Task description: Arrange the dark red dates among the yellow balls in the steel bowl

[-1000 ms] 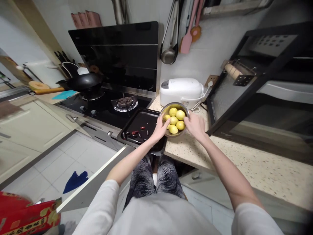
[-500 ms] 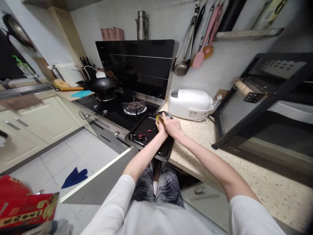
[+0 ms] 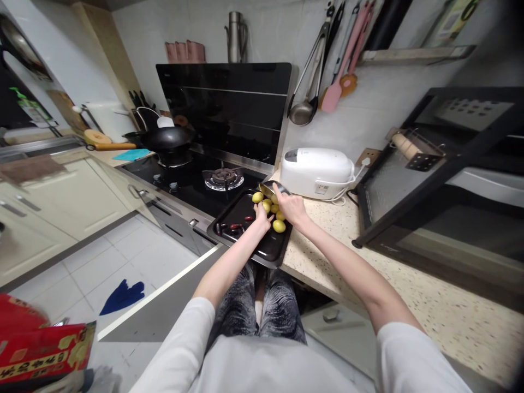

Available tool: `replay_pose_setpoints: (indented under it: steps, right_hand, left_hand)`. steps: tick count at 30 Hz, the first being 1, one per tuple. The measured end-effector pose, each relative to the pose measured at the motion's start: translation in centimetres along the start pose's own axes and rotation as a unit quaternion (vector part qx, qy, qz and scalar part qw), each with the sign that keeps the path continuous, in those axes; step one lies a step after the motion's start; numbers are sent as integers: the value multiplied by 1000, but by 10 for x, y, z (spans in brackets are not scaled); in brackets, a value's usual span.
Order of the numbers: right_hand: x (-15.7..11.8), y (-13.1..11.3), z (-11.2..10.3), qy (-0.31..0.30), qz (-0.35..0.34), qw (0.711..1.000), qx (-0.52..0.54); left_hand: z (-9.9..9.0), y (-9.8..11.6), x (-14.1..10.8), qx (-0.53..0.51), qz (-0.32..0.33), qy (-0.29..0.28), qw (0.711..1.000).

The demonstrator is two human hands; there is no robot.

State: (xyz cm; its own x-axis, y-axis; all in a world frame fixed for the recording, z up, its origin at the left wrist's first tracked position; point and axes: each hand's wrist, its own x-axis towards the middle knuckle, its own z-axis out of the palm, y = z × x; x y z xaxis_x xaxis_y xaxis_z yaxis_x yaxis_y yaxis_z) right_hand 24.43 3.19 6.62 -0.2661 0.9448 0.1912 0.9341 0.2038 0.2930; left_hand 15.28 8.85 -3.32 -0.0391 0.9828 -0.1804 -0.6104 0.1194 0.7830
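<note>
Bowl (image 3: 283,189) aslant, hands (image 3: 292,208) close together

The right hand (image 3: 293,209) grips a tipped metal bowl (image 3: 268,188) over a black tray (image 3: 268,248). Yellow fruits (image 3: 279,226) crowd below its mouth, 1 nearest the tray's front edge; the left hand (image 3: 262,215) is against them. Small dark-red pieces (image 3: 236,226) lie leftward. A white appliance (image 3: 317,170) stands behind on the bench (image 3: 323,234).
</note>
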Motion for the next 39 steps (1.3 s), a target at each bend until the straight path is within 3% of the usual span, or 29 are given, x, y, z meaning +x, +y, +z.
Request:
replay_pose_setpoints:
  steps: [4, 10, 12, 16, 21, 25, 29, 35, 39]
  right_hand:
    - [-2, 11, 1, 39, 71, 997, 15]
    - [-29, 38, -11, 174, 198, 960, 96]
    - [-51, 52, -9, 229, 256, 927, 153]
    - [-110, 79, 18, 315, 370, 817, 310]
    - [-185, 81, 68, 227, 446, 638, 585]
    - [-220, 60, 81, 176, 443, 570, 669]
    - [-233, 46, 78, 145, 447, 538, 700]
    - [-236, 42, 77, 109, 428, 518, 732]
    - [-237, 40, 85, 95, 416, 530, 733]
  left_hand:
    - [-1, 6, -12, 8, -76, 92, 993]
    - [1, 13, -28, 27, -72, 117, 990]
    - [1, 14, -31, 35, -64, 116, 991]
    - [-1, 19, -43, 45, -23, 85, 995]
    - [-13, 27, -74, 63, 49, -13, 997]
    - [-24, 27, -106, 142, 112, -125, 975]
    - [-28, 20, -134, 223, 130, -187, 948]
    - [-28, 11, -167, 346, 178, -272, 880]
    - [-25, 14, -179, 414, 230, -322, 820]
